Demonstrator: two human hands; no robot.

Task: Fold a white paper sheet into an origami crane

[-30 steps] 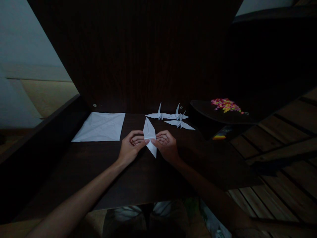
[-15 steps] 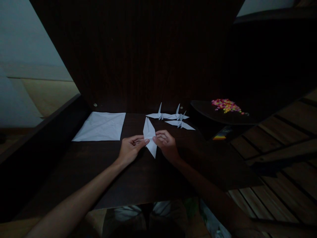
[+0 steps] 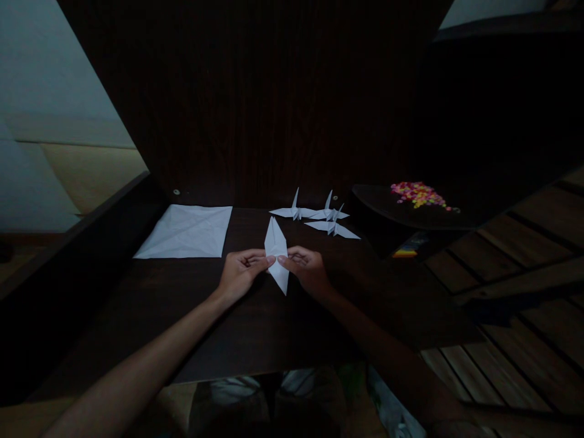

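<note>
I have the left hand (image 3: 241, 271) and the right hand (image 3: 308, 267) facing each other near the middle of my view, each grip closed on the folded paper (image 3: 276, 240), thumbs on top and fingers at the side edges. The paper sits between them over the dark surface (image 3: 255, 347), one long point away from the person and the other toward them; I cannot tell whether it touches the wood. A split runs down its far half. Beyond it, near the back panel (image 3: 274, 103), I count three white cranes: a left crane (image 3: 294, 213) and a middle crane (image 3: 325, 214) whose wings meet in my view, and a front crane (image 3: 333, 228) just nearer the person. To the left, a creased sheet (image 3: 189, 234) lies flat, well apart from the cranes. On my right, a small heap of pink and yellow beads (image 3: 420, 194) rests on a dark shelf (image 3: 376, 198). Past that I see wooden slats (image 3: 524, 261), and below the surface's near edge, the person's knees (image 3: 296, 383).
</note>
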